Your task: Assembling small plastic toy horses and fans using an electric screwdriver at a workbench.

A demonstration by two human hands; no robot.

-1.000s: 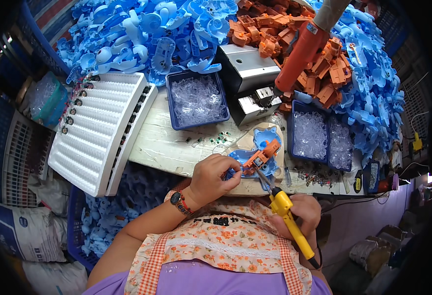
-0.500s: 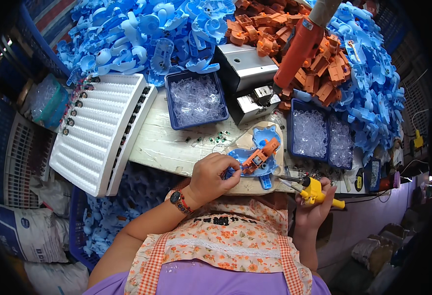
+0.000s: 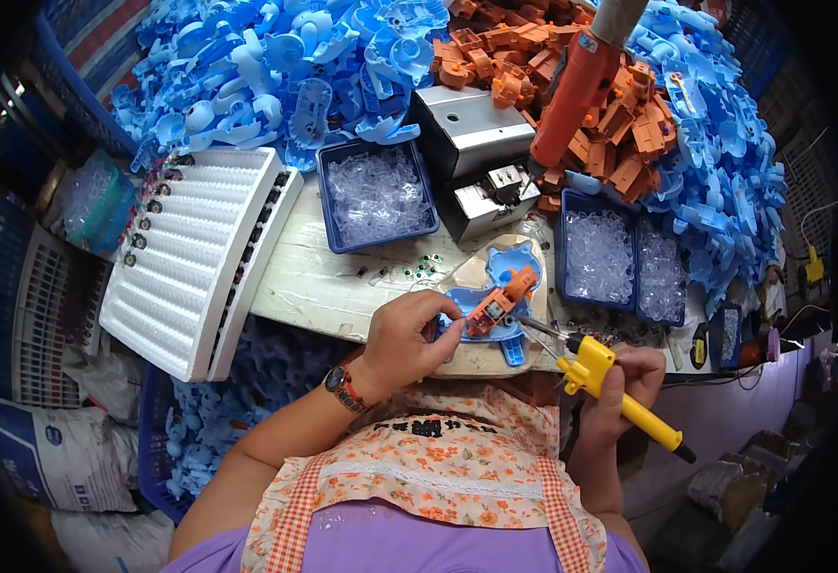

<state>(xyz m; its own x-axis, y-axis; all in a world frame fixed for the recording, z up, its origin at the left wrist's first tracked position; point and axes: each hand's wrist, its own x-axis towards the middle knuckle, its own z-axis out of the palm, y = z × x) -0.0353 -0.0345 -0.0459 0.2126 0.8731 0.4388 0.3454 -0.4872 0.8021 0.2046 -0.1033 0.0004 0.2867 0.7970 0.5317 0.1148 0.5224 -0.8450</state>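
A light-blue plastic toy shell half (image 3: 514,351) lies on a tan holder plate (image 3: 469,277) at the bench's front edge. An orange plastic housing (image 3: 519,284) sits in the shell, with a small part showing in its middle. At its left end my left hand (image 3: 405,339) pinches thumb and forefinger together; what is between them is too small to make out. My right hand (image 3: 629,387) grips a yellow soldering iron (image 3: 593,366), handle slanting down to the right. The iron's tip reaches the right side of the shell, close to the orange housing.
Blue trays of clear plastic pieces (image 3: 376,196) (image 3: 598,256) flank a metal box (image 3: 476,129). An orange-red power screwdriver (image 3: 576,100) hangs over it. Piles of blue shells (image 3: 257,57) and orange housings (image 3: 643,134) stand behind. White foam trays (image 3: 190,258) are at left.
My right hand has tilted the soldering iron and moved its tip left to the shell, so more of the handle shows. My left hand has barely shifted.
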